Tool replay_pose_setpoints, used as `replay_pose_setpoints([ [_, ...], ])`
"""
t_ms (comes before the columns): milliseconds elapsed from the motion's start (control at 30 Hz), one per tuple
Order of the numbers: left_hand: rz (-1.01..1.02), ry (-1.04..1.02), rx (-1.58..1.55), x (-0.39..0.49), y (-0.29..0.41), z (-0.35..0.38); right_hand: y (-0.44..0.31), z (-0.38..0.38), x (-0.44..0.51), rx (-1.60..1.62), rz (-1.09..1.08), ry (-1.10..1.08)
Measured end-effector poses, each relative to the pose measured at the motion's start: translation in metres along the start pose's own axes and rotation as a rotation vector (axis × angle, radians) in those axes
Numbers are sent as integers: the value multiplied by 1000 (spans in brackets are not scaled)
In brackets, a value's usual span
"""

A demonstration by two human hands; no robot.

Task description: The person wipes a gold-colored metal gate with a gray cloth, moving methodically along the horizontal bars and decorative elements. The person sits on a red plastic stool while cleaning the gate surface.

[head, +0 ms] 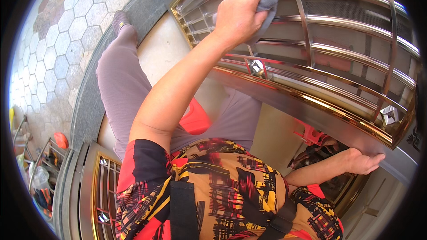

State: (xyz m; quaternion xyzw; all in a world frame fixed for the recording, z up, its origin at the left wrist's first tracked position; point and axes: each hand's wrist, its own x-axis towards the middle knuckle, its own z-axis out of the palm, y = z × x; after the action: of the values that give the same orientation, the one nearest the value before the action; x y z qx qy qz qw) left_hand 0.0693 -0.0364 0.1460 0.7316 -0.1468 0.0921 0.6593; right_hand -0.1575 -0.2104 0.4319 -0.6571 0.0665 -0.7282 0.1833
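A grey cloth (268,0) is bunched in my left hand (242,16), which presses it to the silvery metal bars of a door grille (310,45). Gold-coloured trim (320,103) frames this grille, and faceted square ornaments (257,66) sit between the bars. Lower right, my right hand (365,162) is at the grey metal edge (360,140) of the door, its fingers partly curled; whether they grip the edge cannot be told.
Below me a red plastic object (195,118) shows between my legs, and a red plastic stool or basket (310,133) lies beyond the door edge. A grey stone sill (90,83) borders hexagonal paving (63,36). A metal rack with bags (41,176) stands at lower left, near another grille panel (106,186).
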Motion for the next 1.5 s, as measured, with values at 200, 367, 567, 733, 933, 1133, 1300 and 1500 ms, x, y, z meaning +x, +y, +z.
replay_pose_setpoints([
  [200, -140, 35, 128, -36, -70, -5, 1, 0, -1, -26, -3, 12],
  [367, -516, 184, -72, -44, -108, -1, -2, -1, -2, -17, -25, -26],
  [567, -187, 135, -172, -43, -94, 24, -7, -3, 0, -27, -7, -3],
  [733, -428, -48, 189, -55, -133, 20, -7, -8, 5, -52, -13, -38],
  [933, -568, -172, 154, -57, -171, 13, -8, -15, 12, 75, 22, -102],
  [1133, -505, -89, -431, -40, -126, 13, -3, -10, 11, 51, -16, -17],
  [1300, -345, 181, -157, -35, -70, 9, -3, -6, 4, -31, -28, 7],
  [1500, 96, 19, 353, -12, -51, -9, -5, -4, 2, -18, -29, -10],
])
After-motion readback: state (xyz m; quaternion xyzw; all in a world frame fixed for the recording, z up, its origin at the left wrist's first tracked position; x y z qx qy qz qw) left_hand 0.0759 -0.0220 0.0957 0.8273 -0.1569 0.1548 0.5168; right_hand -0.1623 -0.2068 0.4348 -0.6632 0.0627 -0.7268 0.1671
